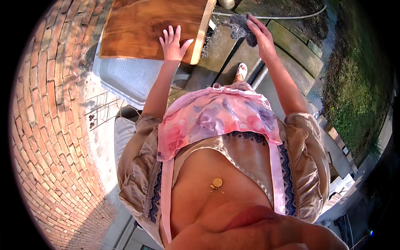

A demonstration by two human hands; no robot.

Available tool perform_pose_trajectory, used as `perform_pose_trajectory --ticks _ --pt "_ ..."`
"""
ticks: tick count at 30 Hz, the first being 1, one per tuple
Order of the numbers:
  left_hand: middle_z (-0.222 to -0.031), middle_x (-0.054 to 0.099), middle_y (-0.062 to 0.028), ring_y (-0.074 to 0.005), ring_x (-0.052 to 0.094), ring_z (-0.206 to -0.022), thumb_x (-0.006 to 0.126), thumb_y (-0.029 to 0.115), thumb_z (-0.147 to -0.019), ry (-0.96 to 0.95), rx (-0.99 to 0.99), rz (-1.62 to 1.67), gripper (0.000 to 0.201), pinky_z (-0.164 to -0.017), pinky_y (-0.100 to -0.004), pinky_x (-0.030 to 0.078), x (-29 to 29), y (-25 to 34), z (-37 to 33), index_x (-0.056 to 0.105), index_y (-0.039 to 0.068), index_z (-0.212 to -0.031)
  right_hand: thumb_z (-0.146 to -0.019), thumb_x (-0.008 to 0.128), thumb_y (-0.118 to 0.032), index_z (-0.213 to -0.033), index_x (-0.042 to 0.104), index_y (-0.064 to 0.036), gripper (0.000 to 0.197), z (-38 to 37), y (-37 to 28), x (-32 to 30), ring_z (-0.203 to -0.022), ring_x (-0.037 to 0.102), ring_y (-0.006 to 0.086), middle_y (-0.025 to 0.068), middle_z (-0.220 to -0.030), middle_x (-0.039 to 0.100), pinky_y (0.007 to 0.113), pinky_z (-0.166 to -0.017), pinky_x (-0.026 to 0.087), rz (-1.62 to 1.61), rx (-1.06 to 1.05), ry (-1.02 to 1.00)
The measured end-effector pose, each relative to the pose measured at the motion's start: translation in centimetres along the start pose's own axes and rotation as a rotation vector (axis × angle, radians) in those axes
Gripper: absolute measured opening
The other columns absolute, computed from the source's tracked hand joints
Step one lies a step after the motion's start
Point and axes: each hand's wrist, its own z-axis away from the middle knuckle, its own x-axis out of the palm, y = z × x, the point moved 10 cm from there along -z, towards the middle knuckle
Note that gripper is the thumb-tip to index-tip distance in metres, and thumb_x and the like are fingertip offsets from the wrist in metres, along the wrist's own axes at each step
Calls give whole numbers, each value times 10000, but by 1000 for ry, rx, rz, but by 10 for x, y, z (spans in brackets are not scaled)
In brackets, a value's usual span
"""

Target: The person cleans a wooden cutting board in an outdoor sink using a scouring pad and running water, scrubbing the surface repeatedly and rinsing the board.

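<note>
Five spread digits of the open left hand (pixel 171 46) lay on the glossy brown wooden board (pixel 141 29), near its pale right edge; the board rested over a white plastic surface (pixel 121 77). The right hand (pixel 263 41), its thumb hidden, gripped a grey mesh scourer (pixel 239 28) with nearly straight fingers, beyond that edge. A brick wall (pixel 50 104) stood at the left.

From a wide fisheye camera on the left of my head I look steeply down, close over my chest (pixel 191 175) and apron (pixel 216 110), with my left hand (pixel 171 43) and right hand (pixel 263 37) farther off near the upper edge and the brick wall (pixel 50 133) bowing along the left rim.
</note>
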Motion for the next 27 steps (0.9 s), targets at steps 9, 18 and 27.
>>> perform_pose_trajectory --ticks 9,18,27 --pt "-1337 597 -202 -382 520 -1280 624 166 -946 260 -254 272 362 -1109 -510 377 -12 -51 5 613 59 -1292 -972 655 -162 -1358 646 -124 389 22 1 29 -1344 515 199 107 -1542 469 355 -1092 442 494 -187 -292" --pt "-1624 69 -356 -521 238 -1470 647 513 -918 90 -200 -27 737 -1170 -640 232 0 -93 -103 388 268 -1563 -924 616 -40 -1255 668 1 337 195 162 -296 -1044 661 161 101 -1150 707 306 -910 540 367 143 405" --pt "-1268 656 -125 -347 588 -1227 726 249 -870 163 44 417 184 -1074 -456 412 -10 -112 -189 677 75 -903 -925 648 -62 -1275 631 29 362 271 231 -361 -995 651 152 88 -1133 689 310 -875 564 145 324 597"
